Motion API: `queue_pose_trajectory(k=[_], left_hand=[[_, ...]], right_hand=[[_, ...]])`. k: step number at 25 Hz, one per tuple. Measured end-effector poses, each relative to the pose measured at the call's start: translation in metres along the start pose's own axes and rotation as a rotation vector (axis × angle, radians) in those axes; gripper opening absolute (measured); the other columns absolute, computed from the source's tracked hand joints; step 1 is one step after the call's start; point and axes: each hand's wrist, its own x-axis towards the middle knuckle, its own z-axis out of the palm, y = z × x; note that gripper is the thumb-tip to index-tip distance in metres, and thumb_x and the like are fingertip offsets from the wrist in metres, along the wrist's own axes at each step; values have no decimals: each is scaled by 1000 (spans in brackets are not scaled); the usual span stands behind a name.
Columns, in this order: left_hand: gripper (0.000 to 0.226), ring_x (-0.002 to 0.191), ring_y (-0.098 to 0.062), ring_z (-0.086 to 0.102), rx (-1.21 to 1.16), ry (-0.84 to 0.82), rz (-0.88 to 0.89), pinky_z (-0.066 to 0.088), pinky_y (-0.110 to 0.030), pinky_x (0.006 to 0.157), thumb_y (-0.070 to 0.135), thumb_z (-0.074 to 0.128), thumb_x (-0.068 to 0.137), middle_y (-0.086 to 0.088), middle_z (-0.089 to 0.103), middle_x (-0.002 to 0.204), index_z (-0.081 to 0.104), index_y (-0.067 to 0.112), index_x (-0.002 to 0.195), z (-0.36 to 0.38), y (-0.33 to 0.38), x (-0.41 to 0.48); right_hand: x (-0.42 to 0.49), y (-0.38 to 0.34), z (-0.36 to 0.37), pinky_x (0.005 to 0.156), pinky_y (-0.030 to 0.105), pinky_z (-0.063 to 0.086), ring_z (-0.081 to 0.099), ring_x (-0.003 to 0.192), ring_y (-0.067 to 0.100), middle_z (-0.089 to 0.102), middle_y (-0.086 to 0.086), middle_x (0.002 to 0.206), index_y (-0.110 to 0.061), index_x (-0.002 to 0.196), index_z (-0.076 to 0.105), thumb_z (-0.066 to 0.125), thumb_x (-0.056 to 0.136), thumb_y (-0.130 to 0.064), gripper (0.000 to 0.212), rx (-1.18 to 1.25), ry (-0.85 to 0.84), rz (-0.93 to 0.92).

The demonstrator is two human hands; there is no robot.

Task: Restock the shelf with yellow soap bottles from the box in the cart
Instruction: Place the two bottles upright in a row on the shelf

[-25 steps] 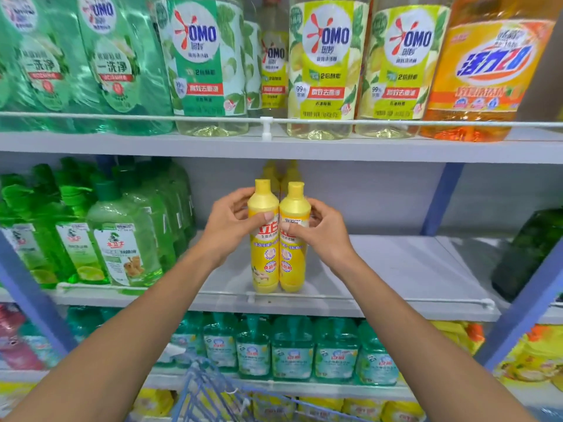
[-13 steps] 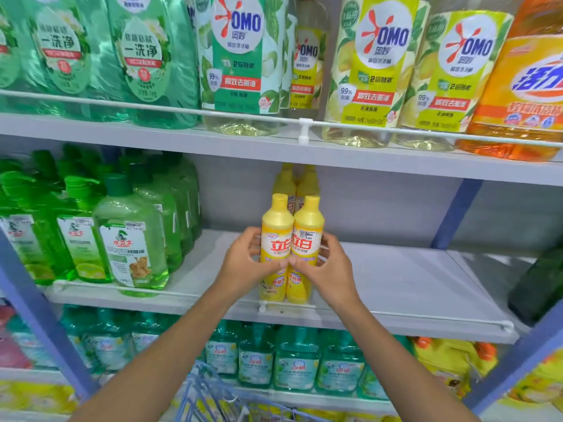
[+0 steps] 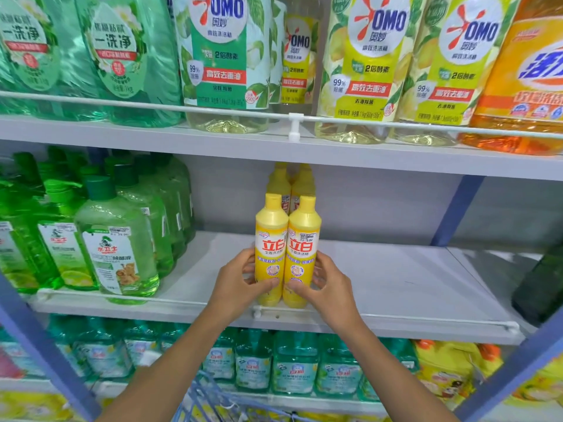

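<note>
Two yellow soap bottles stand upright side by side at the front of the middle shelf (image 3: 396, 278), just behind its white rail. My left hand (image 3: 237, 284) grips the left yellow bottle (image 3: 271, 239) low on its body, thumb across the front. My right hand (image 3: 327, 284) grips the right yellow bottle (image 3: 303, 239) the same way. Two more yellow bottles (image 3: 289, 185) stand directly behind them, mostly hidden. The box is out of view.
Green pump bottles (image 3: 118, 239) fill the shelf's left part. A dark green bottle (image 3: 542, 284) stands at the far right. Large detergent bottles (image 3: 365, 65) crowd the upper shelf. Teal bottles (image 3: 292, 363) line the lower shelf. The blue cart's rim (image 3: 207, 397) shows at the bottom.
Both hands have lowered the two yellow bottles onto the middle shelf and slid down to grip their lower bodies. The camera has moved closer to the shelf.
</note>
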Motion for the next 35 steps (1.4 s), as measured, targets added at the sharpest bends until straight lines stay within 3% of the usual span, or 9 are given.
queue_pose_trajectory(k=[3,8,12,16,22,27,35], left_hand=[[57,98,0,69,92,-2,-9,59,-31,91,19,91,71,13,74,107,63,22,121,6,-14,-5],[53,89,3,68,194,-13,-22,56,-14,79,19,91,71,12,73,102,65,20,118,10,-16,13],[50,90,-6,68,218,9,-35,59,-29,85,21,89,73,7,73,103,67,20,118,18,-18,33],[51,85,-9,71,210,108,-77,60,-36,84,22,92,69,6,73,97,66,18,112,26,-25,53],[50,86,-12,70,194,157,-97,61,-35,85,27,92,69,5,72,98,62,19,108,35,-30,69],[51,89,-13,70,224,169,-103,60,-37,87,35,91,70,5,73,102,62,22,110,36,-33,74],[54,89,-13,69,232,179,-101,60,-35,89,37,89,72,2,73,109,62,20,115,38,-32,75]], right_hand=[[-3,14,6,79,8,52,66,96,-9,69,-20,105,-42,110,56,92,71,-29,55,-128,6,15],[13,25,8,82,20,59,69,94,2,72,-12,104,-31,112,60,93,69,-31,55,-155,23,50],[32,29,9,78,16,57,70,92,3,72,-10,103,-27,112,62,93,68,-30,55,-159,41,73],[57,33,8,76,14,57,69,88,1,71,-10,99,-21,115,64,94,68,-26,55,-152,38,109],[81,40,11,79,19,58,71,91,6,73,-8,104,-23,113,63,92,71,-27,51,-142,53,118],[85,42,11,68,5,52,68,87,-3,71,-9,103,-24,113,62,91,72,-22,50,-117,58,125],[85,45,10,64,2,48,64,80,-18,67,-17,97,-25,112,61,90,74,-19,48,-105,46,121]])
